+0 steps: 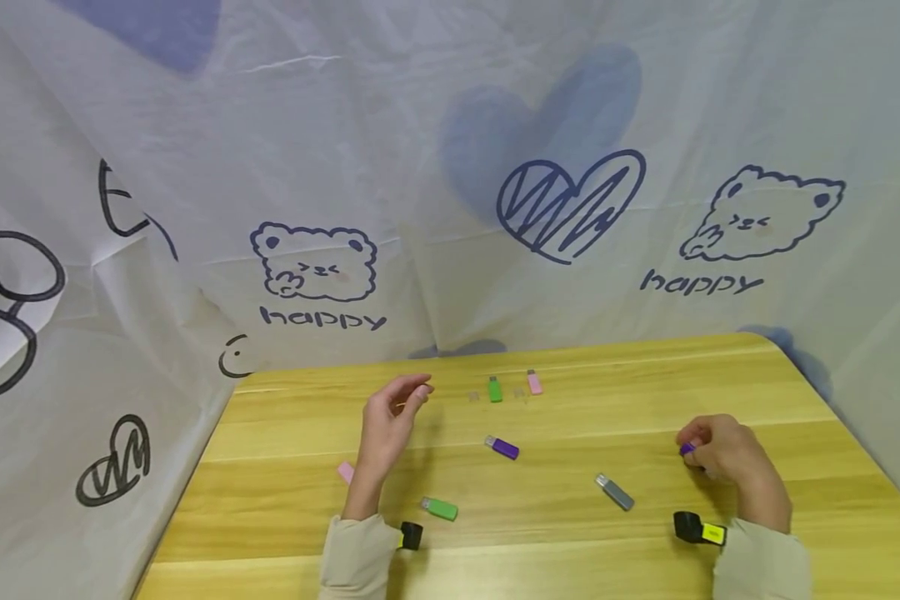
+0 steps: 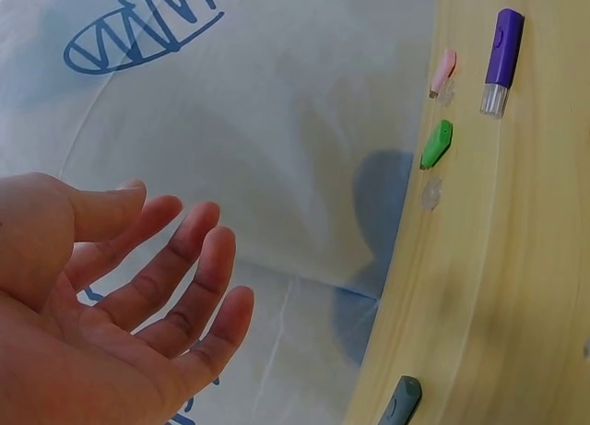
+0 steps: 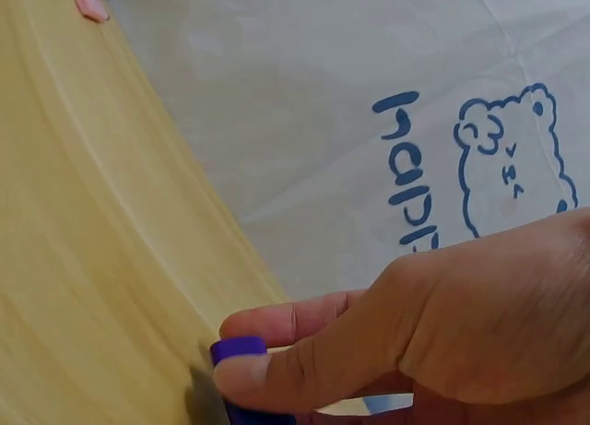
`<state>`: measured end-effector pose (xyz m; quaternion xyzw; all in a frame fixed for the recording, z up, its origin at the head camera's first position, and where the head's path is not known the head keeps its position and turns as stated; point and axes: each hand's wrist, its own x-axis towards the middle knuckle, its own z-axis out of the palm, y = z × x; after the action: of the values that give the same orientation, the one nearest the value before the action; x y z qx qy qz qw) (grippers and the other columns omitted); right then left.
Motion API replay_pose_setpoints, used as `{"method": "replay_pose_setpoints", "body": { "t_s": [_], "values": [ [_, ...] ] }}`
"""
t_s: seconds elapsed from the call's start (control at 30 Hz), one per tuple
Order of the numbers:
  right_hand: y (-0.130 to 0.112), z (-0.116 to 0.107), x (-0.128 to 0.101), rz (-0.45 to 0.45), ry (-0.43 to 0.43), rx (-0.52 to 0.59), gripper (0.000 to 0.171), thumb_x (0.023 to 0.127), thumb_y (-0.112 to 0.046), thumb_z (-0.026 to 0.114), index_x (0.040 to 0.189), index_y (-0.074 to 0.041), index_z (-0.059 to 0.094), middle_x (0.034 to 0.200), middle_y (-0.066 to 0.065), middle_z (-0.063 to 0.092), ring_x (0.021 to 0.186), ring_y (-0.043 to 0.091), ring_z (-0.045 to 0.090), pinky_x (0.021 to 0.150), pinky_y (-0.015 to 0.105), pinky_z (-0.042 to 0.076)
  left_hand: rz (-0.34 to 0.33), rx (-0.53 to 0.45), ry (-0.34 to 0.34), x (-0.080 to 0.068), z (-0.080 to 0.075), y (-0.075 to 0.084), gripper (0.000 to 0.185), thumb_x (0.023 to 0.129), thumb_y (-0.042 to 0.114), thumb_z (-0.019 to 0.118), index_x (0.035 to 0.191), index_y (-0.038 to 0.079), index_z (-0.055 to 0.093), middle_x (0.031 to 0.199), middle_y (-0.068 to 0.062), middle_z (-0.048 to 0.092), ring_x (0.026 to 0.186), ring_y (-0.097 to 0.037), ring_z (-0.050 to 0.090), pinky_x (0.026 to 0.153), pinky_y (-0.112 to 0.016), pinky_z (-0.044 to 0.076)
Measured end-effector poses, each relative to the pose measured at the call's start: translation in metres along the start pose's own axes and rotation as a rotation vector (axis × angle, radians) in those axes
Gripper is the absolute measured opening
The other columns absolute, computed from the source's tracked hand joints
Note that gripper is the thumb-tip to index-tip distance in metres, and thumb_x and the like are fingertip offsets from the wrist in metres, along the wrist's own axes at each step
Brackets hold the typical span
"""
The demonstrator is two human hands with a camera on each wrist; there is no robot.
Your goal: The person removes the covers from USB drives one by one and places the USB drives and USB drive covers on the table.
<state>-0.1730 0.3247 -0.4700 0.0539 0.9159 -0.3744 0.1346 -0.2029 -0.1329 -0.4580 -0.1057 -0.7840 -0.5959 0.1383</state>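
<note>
The table (image 1: 270, 433) meets the cloth (image 1: 120, 350) along its left and far edges, with bare wood between the scattered drives. The left hand (image 1: 387, 425) hovers loosely spread, holding nothing, near the pink drive (image 1: 346, 472). The right hand (image 1: 727, 454), resting near the table's right edge, pinches a purple cap (image 1: 687, 449).

a makeshift tabletop booth: wooden table (image 1: 720, 383) enclosed by cartoon-printed cloth (image 1: 450, 167).

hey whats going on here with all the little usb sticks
A person sits at a wooden table scattered with small USB sticks. Their right hand pinches a purple piece low over the table, while the left hand hovers open, holding nothing. A purple stick, a grey stick and a green stick lie between the hands.
</note>
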Motion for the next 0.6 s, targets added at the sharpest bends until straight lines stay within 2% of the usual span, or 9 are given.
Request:
{"method": "replay_pose_setpoints", "body": {
  "t_s": [0.13,0.27,0.43,0.6],
  "values": [
    [-0.008,-0.002,0.000,-0.037,0.027,-0.047,0.022,0.095,-0.003,0.069,0.113,0.008,0.069,0.097,0.015,0.065,0.087,0.030,0.057,0.072,0.038,0.052,0.002,0.010,-0.012,0.000,0.002,0.002,0.019,0.102,0.009,0.064,0.117,0.001,0.073,0.106,-0.015,0.075,0.097,-0.032,0.071,0.082,-0.020,0.056],
    [-0.017,-0.001,-0.001,-0.102,0.078,-0.080,0.025,0.096,-0.010,0.072,0.115,0.006,0.070,0.100,0.015,0.066,0.091,0.033,0.058,0.077,0.044,0.051,0.006,0.017,-0.033,-0.001,0.006,0.005,0.019,0.102,0.007,0.064,0.117,0.000,0.073,0.106,-0.014,0.075,0.096,-0.033,0.071,0.081,-0.020,0.056],
    [-0.032,0.011,0.000,-0.187,0.160,-0.026,0.024,0.095,-0.009,0.073,0.113,0.005,0.069,0.101,0.017,0.067,0.092,0.034,0.063,0.071,0.035,0.053,0.023,0.027,-0.064,-0.003,0.013,0.005,0.019,0.102,0.008,0.064,0.117,0.000,0.073,0.107,-0.013,0.075,0.097,-0.031,0.071,0.081,-0.023,0.058],
    [-0.052,0.025,0.004,-0.259,0.207,0.073,0.022,0.094,-0.007,0.075,0.111,0.006,0.068,0.105,0.022,0.069,0.090,0.033,0.068,0.066,0.028,0.056,-0.009,0.034,-0.110,-0.005,0.020,0.005,0.021,0.102,0.013,0.065,0.118,0.003,0.074,0.109,-0.011,0.075,0.098,-0.026,0.071,0.083,-0.026,0.058]
  ]
}}
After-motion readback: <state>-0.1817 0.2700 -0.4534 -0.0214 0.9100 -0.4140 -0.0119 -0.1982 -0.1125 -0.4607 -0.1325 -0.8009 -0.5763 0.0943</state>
